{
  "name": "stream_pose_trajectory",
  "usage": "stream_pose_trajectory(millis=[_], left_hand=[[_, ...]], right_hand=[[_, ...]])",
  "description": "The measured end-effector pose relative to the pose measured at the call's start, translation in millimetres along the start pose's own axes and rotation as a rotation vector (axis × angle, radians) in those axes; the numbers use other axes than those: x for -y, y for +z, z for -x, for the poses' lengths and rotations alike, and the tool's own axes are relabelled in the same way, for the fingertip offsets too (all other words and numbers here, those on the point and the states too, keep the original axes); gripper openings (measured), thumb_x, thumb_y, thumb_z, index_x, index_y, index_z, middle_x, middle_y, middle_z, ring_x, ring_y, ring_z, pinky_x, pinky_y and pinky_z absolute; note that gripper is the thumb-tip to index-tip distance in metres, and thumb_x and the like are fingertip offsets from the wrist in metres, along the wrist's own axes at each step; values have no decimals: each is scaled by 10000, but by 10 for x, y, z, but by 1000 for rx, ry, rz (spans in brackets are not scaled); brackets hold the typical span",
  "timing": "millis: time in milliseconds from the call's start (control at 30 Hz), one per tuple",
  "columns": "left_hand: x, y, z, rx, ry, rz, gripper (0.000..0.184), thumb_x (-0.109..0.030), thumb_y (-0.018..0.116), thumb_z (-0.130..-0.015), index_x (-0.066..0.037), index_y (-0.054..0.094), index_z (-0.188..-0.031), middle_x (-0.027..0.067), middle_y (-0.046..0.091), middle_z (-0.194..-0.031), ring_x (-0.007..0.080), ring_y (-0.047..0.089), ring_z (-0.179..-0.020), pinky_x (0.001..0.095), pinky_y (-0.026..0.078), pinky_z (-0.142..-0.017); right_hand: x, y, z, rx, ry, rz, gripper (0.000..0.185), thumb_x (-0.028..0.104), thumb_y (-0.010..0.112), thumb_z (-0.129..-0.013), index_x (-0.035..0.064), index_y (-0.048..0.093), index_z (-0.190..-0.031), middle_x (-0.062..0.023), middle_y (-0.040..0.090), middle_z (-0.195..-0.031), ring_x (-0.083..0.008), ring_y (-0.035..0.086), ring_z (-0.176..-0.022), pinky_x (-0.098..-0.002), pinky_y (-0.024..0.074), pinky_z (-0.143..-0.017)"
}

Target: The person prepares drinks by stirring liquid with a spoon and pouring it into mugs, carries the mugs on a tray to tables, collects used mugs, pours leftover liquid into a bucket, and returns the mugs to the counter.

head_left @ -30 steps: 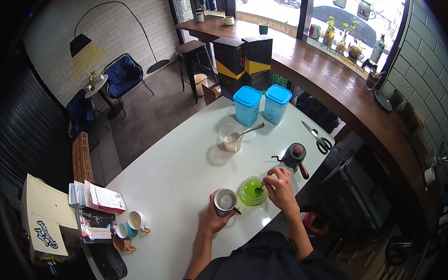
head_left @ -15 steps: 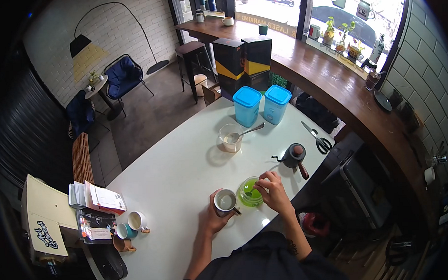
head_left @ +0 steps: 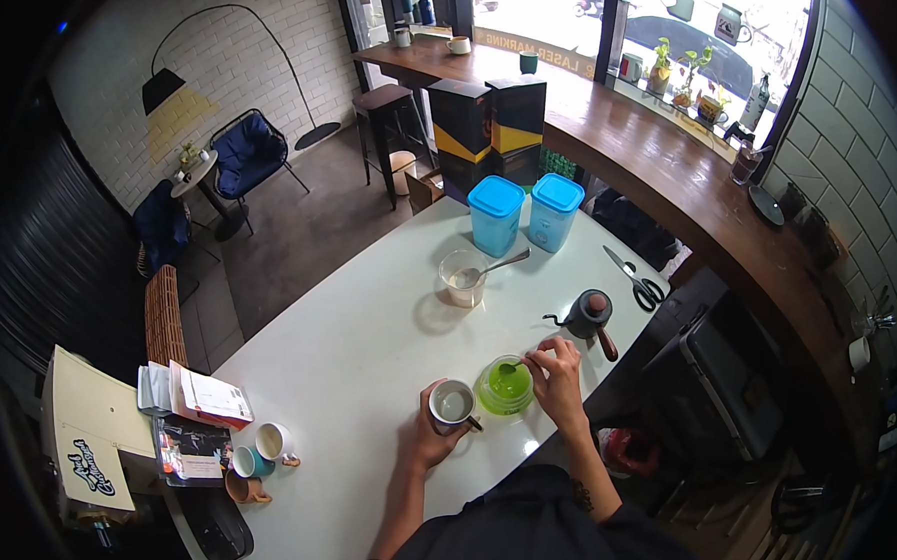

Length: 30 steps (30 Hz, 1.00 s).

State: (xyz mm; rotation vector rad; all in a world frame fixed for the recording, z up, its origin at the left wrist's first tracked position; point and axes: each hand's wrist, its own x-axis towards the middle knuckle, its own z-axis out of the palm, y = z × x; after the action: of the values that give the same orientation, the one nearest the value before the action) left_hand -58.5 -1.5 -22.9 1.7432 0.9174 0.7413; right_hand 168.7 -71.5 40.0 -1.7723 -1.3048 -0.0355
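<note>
Wrapped around a mug (head_left: 453,402) is my left hand (head_left: 433,439); the mug stands on the white table with pale liquid or a pale inside showing. My right hand (head_left: 559,380) pinches a small spoon (head_left: 511,367), its tip over a clear round bowl (head_left: 489,402) of bright green liquid. The bowl sits just right of the mug. Farther back, a clear cup (head_left: 462,279) has a metal spoon (head_left: 505,263) leaning in it. A dark kettle (head_left: 586,316) with a wooden handle stands beyond my right hand.
Two blue lidded containers (head_left: 496,218) stand at the table's far end, with black and yellow boxes (head_left: 462,124) behind. Scissors (head_left: 637,280) lie near the right edge. Several cups (head_left: 272,442), cards (head_left: 210,395) and a black case (head_left: 215,527) occupy the left side.
My right hand has shifted slightly up and right, and the spoon has moved toward the far side of the bowl. My left hand and the mug have stayed put.
</note>
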Motion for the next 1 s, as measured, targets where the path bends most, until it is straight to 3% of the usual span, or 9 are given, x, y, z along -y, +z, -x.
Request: stream_pose_trajectory(millis=[67, 267, 333, 400, 467, 533, 867, 933, 1000], left_hand=[[-4, -11, 1, -17, 53, -3, 814, -136, 863, -671, -136, 389, -1332, 112, 584, -1205, 275, 583, -1137, 378, 480, -936], [-5, -42, 13, 7, -61, -127, 828, -202, 868, -668, -159, 386, -1341, 104, 604, -1213, 292, 605, -1121, 385, 497, -904], [-42, -51, 6, 89, -123, -23, 849, -102, 848, -698, -101, 329, -1370, 88, 487, -1276, 228, 485, -1221, 375, 416, -1022], [-6, -29, 3, 39, -56, -50, 836, -168, 854, -686, -140, 355, -1357, 86, 554, -1237, 258, 552, -1161, 379, 460, -952], [14, -29, 6, -11, 11, -78, 825, -234, 861, -674, -179, 382, -1343, 84, 621, -1199, 289, 619, -1101, 383, 505, -881], [9, -47, 3, 96, -151, -40, 846, -108, 847, -704, -106, 326, -1371, 88, 497, -1266, 227, 491, -1216, 376, 418, -1021], [-50, -40, 11, 82, -117, -4, 841, -128, 847, -713, -95, 326, -1371, 94, 495, -1271, 212, 486, -1220, 362, 424, -1011], [-34, -27, 25, 0, -80, -114, 817, -212, 868, -674, -157, 393, -1336, 99, 609, -1191, 275, 605, -1118, 379, 494, -899], [16, -24, 17, 1, -62, -93, 821, -219, 871, -671, -157, 394, -1336, 98, 609, -1195, 275, 606, -1118, 377, 495, -899]], right_hand=[[3, 32, 13, 21, 4, -37, 90, 96, 714, -780, 51, 704, -857, -106, 580, -926, -315, 528, -946, -441, 377, -888], [33, -22, -2, 189, -21, -160, 92, 73, 707, -786, 29, 703, -867, -110, 582, -926, -305, 534, -929, -397, 423, -847], [44, -79, -8, 237, -51, -177, 89, 66, 703, -787, 24, 701, -866, -109, 583, -928, -302, 534, -929, -392, 428, -846], [48, -145, -20, 282, -53, -164, 79, 73, 699, -792, 26, 697, -856, -104, 583, -935, -307, 533, -933, -409, 421, -863], [73, -221, -40, 275, -69, -111, 77, 79, 699, -793, 27, 694, -850, -105, 583, -938, -308, 533, -936, -413, 419, -861], [70, -249, -45, 266, -83, -56, 76, 85, 699, -794, 28, 690, -844, -106, 582, -941, -308, 533, -939, -418, 417, -860], [57, -4, -6, 65, -43, -44, 76, 74, 700, -784, 33, 686, -846, -114, 578, -933, -314, 530, -910, -419, 419, -826], [78, 45, 4, 70, -43, -77, 79, 68, 702, -781, 31, 686, -849, -117, 578, -933, -316, 530, -902, -419, 422, -820], [86, 59, 6, 98, -26, -131, 79, 62, 705, -787, 18, 696, -851, -120, 588, -924, -317, 535, -906, -399, 437, -809]])
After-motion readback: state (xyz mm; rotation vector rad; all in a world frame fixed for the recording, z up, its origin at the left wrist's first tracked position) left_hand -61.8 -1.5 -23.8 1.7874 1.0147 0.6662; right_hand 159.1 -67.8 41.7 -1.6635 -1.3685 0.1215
